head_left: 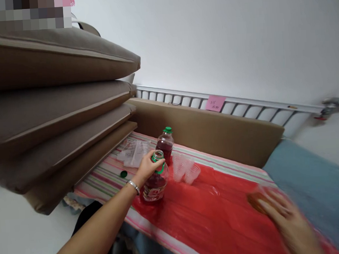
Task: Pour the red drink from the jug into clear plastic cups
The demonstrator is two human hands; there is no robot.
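Note:
My left hand (149, 167) is wrapped round the neck of an uncapped bottle of dark red liquid (155, 187), which stands upright on red plastic sheeting (209, 212). Behind it stands a second bottle (165, 144) with a green cap on. Clear plastic cups (186, 169) lie beside the bottles. A loose green cap (123, 174) rests on the striped cloth to the left. At the right, my right hand (280, 212), blurred by motion, is closed on a brownish-orange object in clear wrapping (257, 203); its exact kind cannot be made out.
Thick brown cushions (56, 107) are stacked at the left, overhanging the table's edge. Plastic packets (136, 154) lie on the striped cloth (103, 179). A long brown board (209, 128) stands along the back before a radiator (182, 99). Blue fabric (310, 183) is at the right.

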